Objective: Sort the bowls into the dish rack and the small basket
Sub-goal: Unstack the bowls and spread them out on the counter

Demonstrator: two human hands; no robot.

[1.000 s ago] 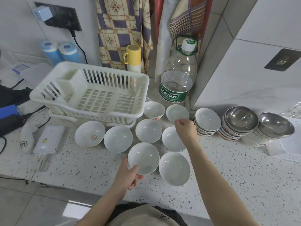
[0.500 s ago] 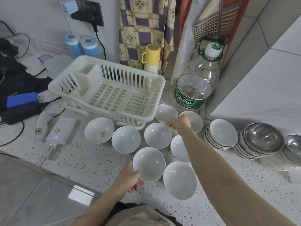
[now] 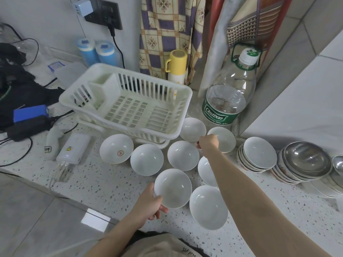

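Eight white bowls [image 3: 182, 155] sit mid-frame on the speckled desk [image 3: 104, 184], below the white dish rack [image 3: 128, 106]. A "Cestbon" water bottle [image 3: 225, 101] stands right of it. The left hand [image 3: 148, 204] grips the near bowl [image 3: 173, 188]; the right hand [image 3: 207, 143], arm outstretched, pinches a far bowl's [image 3: 193, 129] rim.

Home kitchen counter [image 3: 96, 184], dish rack [image 3: 130, 106], stacked bowls [image 3: 258, 154] (tiled walls)
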